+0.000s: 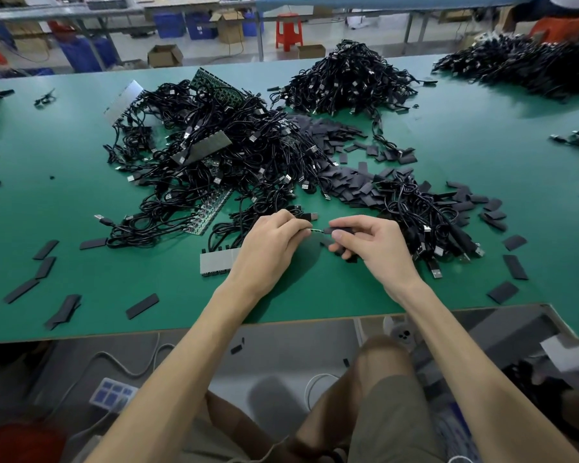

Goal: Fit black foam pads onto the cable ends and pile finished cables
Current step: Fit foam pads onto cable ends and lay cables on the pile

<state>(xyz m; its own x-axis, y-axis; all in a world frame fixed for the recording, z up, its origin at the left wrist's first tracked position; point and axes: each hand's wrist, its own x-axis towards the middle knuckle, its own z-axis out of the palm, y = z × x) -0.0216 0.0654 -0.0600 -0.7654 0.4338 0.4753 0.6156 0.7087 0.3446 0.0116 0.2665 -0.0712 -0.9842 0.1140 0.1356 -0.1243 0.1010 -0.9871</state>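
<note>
left hand (271, 242) pinches green-tipped end of thin black cable (316, 231); right hand (378, 245) pinches flat black foam pad (343, 226); tip at pad mouth, between hands, entry unclear; risk: off-axis tip snags edge, buckles foam; loose pinch drops pad

I can read no text or number; white labels (199, 28) on the blue plastic crates (169, 25) far beyond my fingers (290, 220) are too blurred.
</note>
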